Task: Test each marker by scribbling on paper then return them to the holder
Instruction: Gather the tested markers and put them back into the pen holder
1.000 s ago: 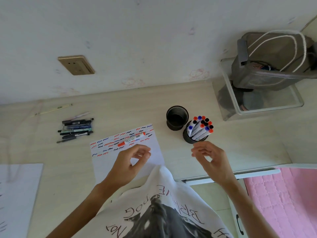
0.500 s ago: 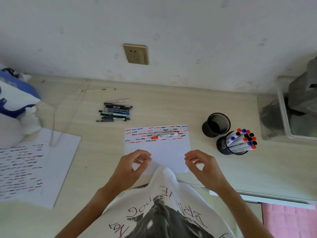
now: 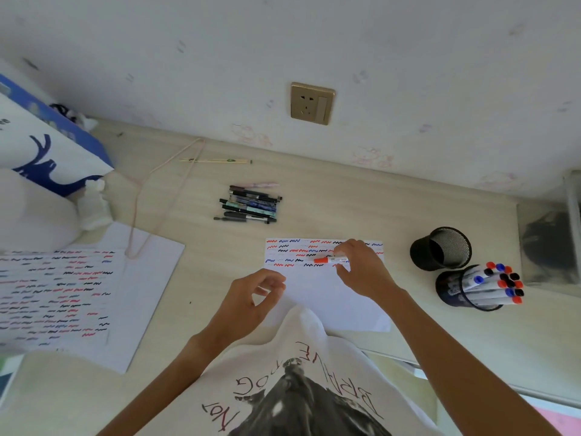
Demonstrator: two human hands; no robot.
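A white sheet of paper (image 3: 327, 297) with red, blue and black scribbles along its top lies in front of me. On those scribbles lies a white marker with a red cap (image 3: 321, 260). My right hand (image 3: 361, 269) reaches over it, thumb and fingers pinching its barrel. My left hand (image 3: 251, 297) hovers at the sheet's left edge, loosely curled and holding nothing. A black mesh holder (image 3: 449, 291) at the right leans, full of several markers with red, blue and black caps.
An empty black mesh cup (image 3: 440, 250) stands just behind the holder. A pile of dark pens (image 3: 248, 204) lies behind the sheet. A larger scribbled sheet (image 3: 63, 294), a pink cord (image 3: 157, 199) and a blue-white bag (image 3: 37, 146) are at the left, a clear bin (image 3: 550, 240) far right.
My view has swung left. My right hand has moved forward from the sheet's near edge onto the red marker and taken hold of it. My left hand has barely moved.
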